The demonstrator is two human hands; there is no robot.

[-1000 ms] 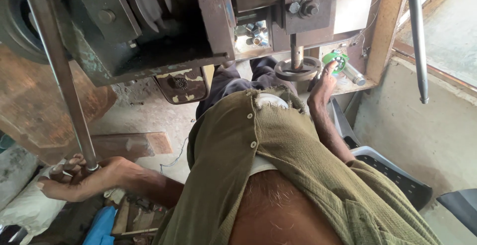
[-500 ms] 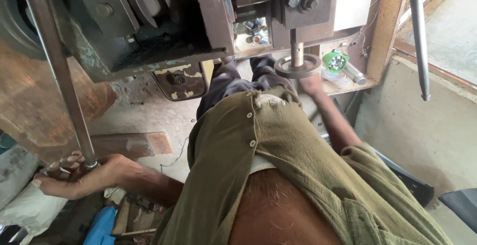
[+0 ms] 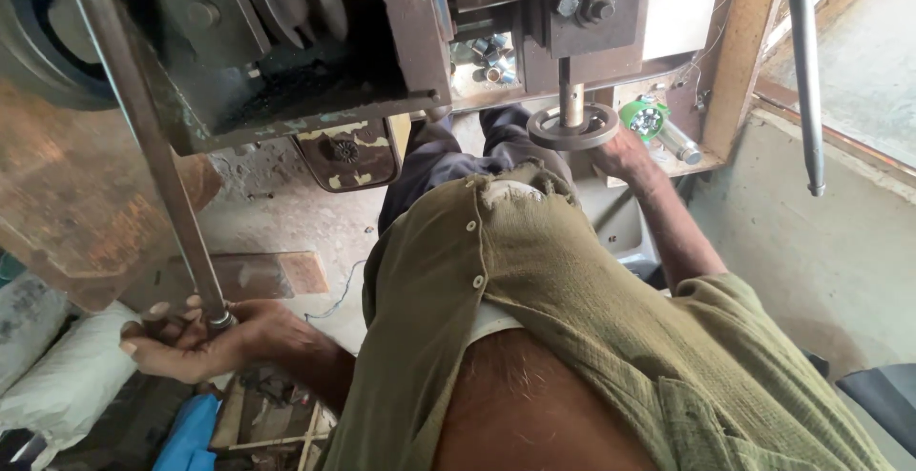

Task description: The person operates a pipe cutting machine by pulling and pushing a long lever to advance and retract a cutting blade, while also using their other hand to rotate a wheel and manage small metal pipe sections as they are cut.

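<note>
The left hand [image 3: 196, 337] has its fingers wrapped round the lever rod [image 3: 153, 146]. The right hand [image 3: 625, 154] holds the handwheel [image 3: 572, 127], its fingers hidden. A green-capped cylinder [image 3: 658, 127] lies far right

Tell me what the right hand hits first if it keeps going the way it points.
Probably the round metal handwheel: the right hand points up at it and looks already at its rim, though depth is unclear.

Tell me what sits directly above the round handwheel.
A vertical metal shaft rises from the handwheel into a dark bolted block. The right hand covers the wheel's near edge; how the shaft is fixed inside the block cannot be seen.
</note>
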